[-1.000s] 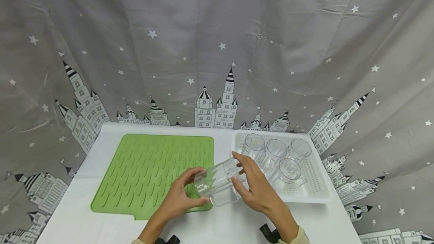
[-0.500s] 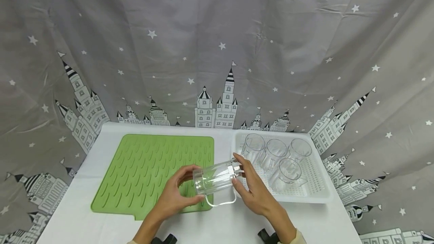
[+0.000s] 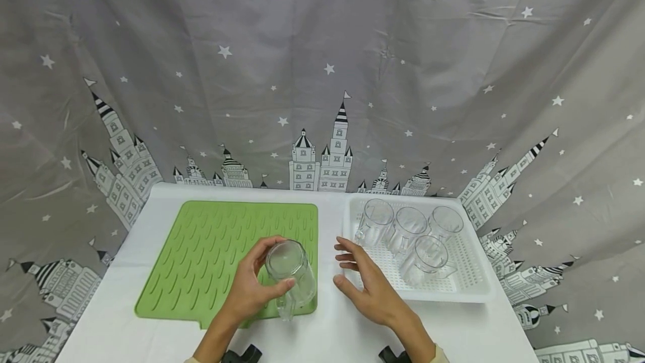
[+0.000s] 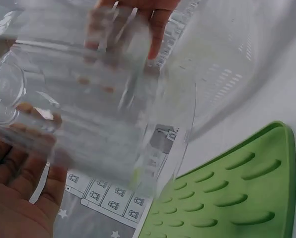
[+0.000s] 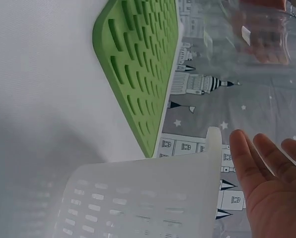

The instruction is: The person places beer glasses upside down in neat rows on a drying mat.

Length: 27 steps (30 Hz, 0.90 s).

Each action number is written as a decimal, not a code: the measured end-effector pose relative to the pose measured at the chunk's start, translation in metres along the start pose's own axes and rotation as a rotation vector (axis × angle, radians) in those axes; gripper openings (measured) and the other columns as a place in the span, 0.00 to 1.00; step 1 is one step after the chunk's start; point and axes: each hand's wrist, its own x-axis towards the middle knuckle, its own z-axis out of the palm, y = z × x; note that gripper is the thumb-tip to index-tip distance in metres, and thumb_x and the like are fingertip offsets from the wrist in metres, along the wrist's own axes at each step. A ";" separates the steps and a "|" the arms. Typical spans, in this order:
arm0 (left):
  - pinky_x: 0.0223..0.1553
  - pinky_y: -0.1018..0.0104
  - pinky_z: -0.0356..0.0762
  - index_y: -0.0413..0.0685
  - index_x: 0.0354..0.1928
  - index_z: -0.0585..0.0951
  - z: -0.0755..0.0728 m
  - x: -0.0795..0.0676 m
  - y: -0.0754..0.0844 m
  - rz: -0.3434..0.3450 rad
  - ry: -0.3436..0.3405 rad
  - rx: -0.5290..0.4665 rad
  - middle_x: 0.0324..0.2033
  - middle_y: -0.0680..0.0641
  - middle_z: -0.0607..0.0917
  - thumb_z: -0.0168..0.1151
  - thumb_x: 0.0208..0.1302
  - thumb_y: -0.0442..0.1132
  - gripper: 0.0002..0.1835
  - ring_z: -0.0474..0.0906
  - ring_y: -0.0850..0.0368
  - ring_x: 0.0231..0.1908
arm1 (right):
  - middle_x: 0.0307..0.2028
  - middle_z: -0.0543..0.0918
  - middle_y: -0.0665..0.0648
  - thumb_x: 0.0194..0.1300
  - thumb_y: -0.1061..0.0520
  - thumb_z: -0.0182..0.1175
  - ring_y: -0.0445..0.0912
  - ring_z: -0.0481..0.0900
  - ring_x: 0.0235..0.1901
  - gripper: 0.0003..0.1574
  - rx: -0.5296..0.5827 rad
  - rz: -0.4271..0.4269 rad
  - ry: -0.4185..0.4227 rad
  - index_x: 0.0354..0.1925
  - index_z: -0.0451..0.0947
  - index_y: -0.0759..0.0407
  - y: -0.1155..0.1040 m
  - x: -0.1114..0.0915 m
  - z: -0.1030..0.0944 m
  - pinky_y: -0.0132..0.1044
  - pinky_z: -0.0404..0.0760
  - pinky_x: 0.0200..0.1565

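A clear glass mug (image 3: 300,287) is tilted bottom-up over the near right corner of the green ridged mat (image 3: 201,262). My left hand (image 3: 254,282) grips it near its base, thumb on one side and fingers on the other. The mug's handle (image 3: 286,308) points toward me. In the left wrist view the glass mug (image 4: 88,109) fills much of the picture, blurred. My right hand (image 3: 373,287) is apart from the mug, fingers spread and holding nothing, beside the white perforated basket (image 3: 473,273).
Inside the basket stand several more clear glass mugs (image 3: 430,254), rims up. A white cloth (image 3: 332,329) covers the table. Behind it hangs a grey curtain (image 3: 322,71) printed with castles and stars.
The mug has turned from lying sideways between both hands to bottom-up in the left hand, moving left over the mat's corner. My right hand has let go of it.
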 end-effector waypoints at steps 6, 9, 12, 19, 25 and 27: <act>0.68 0.68 0.76 0.53 0.69 0.78 0.001 0.000 -0.001 -0.013 -0.005 0.029 0.62 0.49 0.85 0.84 0.51 0.32 0.41 0.83 0.64 0.60 | 0.73 0.74 0.50 0.81 0.51 0.60 0.48 0.81 0.67 0.42 -0.038 -0.010 0.006 0.84 0.55 0.41 0.001 -0.001 0.000 0.41 0.85 0.68; 0.69 0.66 0.75 0.54 0.69 0.78 0.002 -0.001 -0.003 -0.012 -0.009 0.040 0.62 0.49 0.85 0.84 0.51 0.33 0.41 0.83 0.64 0.60 | 0.73 0.74 0.50 0.81 0.52 0.60 0.48 0.81 0.67 0.42 -0.047 -0.008 0.009 0.84 0.55 0.41 0.002 -0.001 0.000 0.41 0.85 0.68; 0.70 0.64 0.74 0.55 0.70 0.78 0.004 -0.001 -0.004 -0.015 -0.013 0.051 0.61 0.50 0.85 0.84 0.51 0.33 0.42 0.83 0.63 0.60 | 0.73 0.74 0.50 0.80 0.53 0.61 0.51 0.82 0.67 0.43 -0.046 -0.005 0.014 0.84 0.55 0.41 0.003 -0.001 0.000 0.41 0.85 0.68; 0.70 0.65 0.75 0.56 0.70 0.78 0.006 -0.001 -0.002 -0.027 -0.012 0.056 0.61 0.50 0.85 0.84 0.52 0.34 0.42 0.83 0.63 0.61 | 0.73 0.74 0.49 0.81 0.50 0.60 0.49 0.81 0.68 0.42 -0.071 0.004 0.023 0.84 0.55 0.40 0.003 -0.002 -0.002 0.41 0.85 0.68; 0.72 0.57 0.74 0.56 0.69 0.78 0.007 -0.001 -0.002 -0.040 -0.014 0.065 0.62 0.50 0.85 0.85 0.51 0.34 0.42 0.82 0.64 0.61 | 0.74 0.75 0.48 0.81 0.45 0.60 0.50 0.83 0.66 0.39 -0.156 0.029 0.056 0.82 0.58 0.36 0.004 -0.005 -0.010 0.49 0.87 0.65; 0.72 0.51 0.74 0.56 0.69 0.78 0.007 -0.002 -0.002 -0.041 -0.014 0.074 0.61 0.50 0.85 0.85 0.51 0.35 0.41 0.82 0.65 0.61 | 0.73 0.76 0.49 0.80 0.44 0.61 0.50 0.84 0.64 0.39 -0.192 0.036 0.078 0.81 0.60 0.36 0.007 -0.007 -0.015 0.52 0.87 0.64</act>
